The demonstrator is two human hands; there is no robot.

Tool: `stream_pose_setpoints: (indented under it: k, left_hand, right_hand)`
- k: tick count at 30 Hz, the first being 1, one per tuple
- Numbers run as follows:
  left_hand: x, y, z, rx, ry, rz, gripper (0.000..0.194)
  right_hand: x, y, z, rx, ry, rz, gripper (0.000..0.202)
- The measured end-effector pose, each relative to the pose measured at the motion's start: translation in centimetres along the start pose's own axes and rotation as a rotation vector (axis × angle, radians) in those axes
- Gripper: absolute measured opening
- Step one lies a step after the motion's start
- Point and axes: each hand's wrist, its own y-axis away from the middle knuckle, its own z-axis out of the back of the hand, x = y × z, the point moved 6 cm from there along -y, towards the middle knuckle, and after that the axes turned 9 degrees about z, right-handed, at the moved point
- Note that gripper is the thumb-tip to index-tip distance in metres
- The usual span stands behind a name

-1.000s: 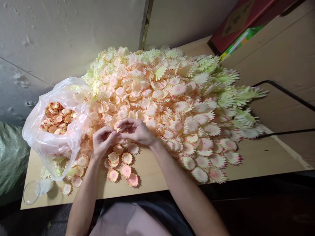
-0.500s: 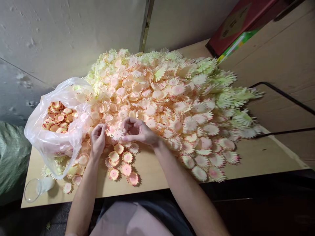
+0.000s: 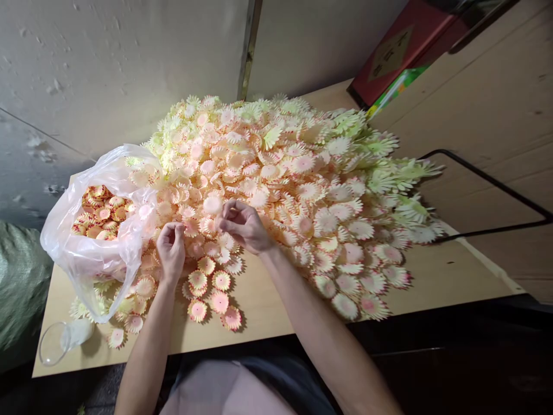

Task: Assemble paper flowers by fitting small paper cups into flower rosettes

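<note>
Above the middle of a big pile of artificial flower petal pieces [image 3: 302, 164] are both my hands. My left hand [image 3: 171, 251] is closed, thumb pressed to the fingers in a pinch; what it pinches, if anything, is too small to make out. My right hand [image 3: 246, 227] also pinches with thumb and index finger, the other fingers curled. Just left of its fingertips shows a round pale pink petal piece [image 3: 212, 204]; I cannot tell whether they touch. Below my hands, several yellow-edged petal pieces with pink centres [image 3: 219, 301] lie on the wooden table [image 3: 272, 311].
A clear plastic bag [image 3: 60, 225] with small red-edged flower pieces [image 3: 102, 213] stands at the left. A clear cup [image 3: 54, 344] lies on its side at the front left corner. Behind on the right are a red box [image 3: 400, 49] and a black metal frame [image 3: 496, 180].
My right thumb and index finger have come together from a wider gap, and that hand is slightly farther from the left. The whole view has shifted a little.
</note>
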Motion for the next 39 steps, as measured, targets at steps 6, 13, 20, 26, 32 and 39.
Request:
stream_pose_setpoints:
  k: [6,13,20,26,32,39]
  left_hand:
    - [-0.9,0.6,-0.6,0.069,-0.102,-0.034,0.034]
    - [-1.3,1.1,-1.1,0.143,-0.148,-0.088,0.026]
    - [-1.2,1.0,-1.3,0.145,-0.163,-0.097,0.025]
    - [-1.2,1.0,-1.3,0.151,-0.155,-0.086,0.024]
    - [-1.0,0.9,-1.2,0.159,-0.149,-0.075,0.023]
    - [-0.9,0.9,-1.2,0.162,-0.154,-0.067,0.024]
  right_hand:
    - [-1.9,0.3,-1.6,0.066,0.094,-0.067,0.033]
    - [-1.7,0.2,-1.4,0.029,0.159,-0.073,0.031]
    - [-1.4,0.2,-1.4,-0.012,0.186,-0.076,0.034]
    - [-1.5,0.1,-1.3,0.019,0.152,-0.01,0.035]
    - [-1.6,0.1,-1.3,0.03,0.16,0.011,0.036]
    - [-1.3,0.1,-1.5,0.03,0.181,0.011,0.037]
